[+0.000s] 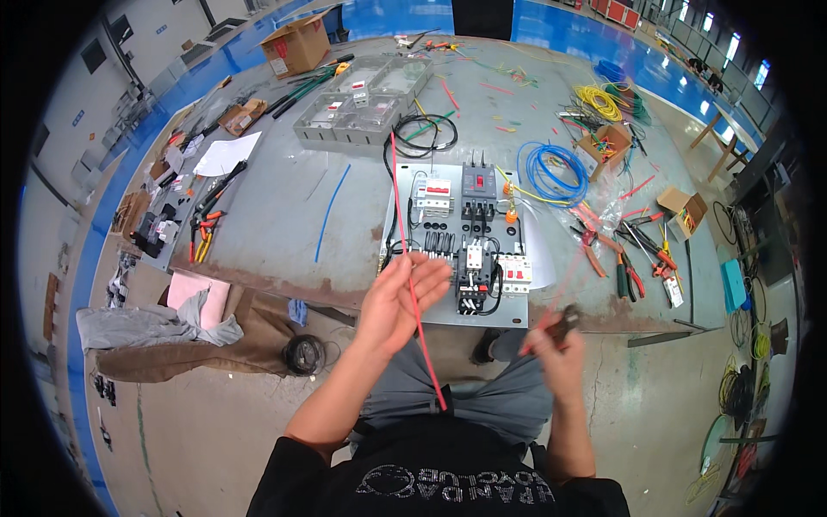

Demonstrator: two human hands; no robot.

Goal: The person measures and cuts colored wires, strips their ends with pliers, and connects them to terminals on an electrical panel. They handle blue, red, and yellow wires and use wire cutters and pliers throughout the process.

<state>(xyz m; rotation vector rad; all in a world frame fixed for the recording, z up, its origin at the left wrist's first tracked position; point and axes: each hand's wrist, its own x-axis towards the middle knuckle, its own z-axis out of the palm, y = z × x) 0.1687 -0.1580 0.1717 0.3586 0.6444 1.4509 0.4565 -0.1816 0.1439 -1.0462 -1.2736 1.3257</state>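
A long, thin red tube [402, 207] runs from beyond the mounting plate down toward my lap. My left hand [401, 297] holds it, with the tube crossing the palm under the thumb and the fingers extended. Motion blurs my right hand [560, 353], which grips a dark hand tool [564, 324] beyond the table's front edge; its exact kind is unclear. Between and beyond the hands lies a metal mounting plate [508, 315]. It carries a grey circuit breaker [479, 183], a white breaker with a red lever [433, 198], a black contactor [472, 280] and a smaller white breaker [517, 272].
Beyond the plate are a black cable coil [439, 133] and a grey transparent-lidded box [345, 129]. Coiled blue wire [556, 177], pliers [631, 280] and a small carton [605, 148] lie right. A blue strip [332, 214] and orange-handled tools [205, 233] lie left.
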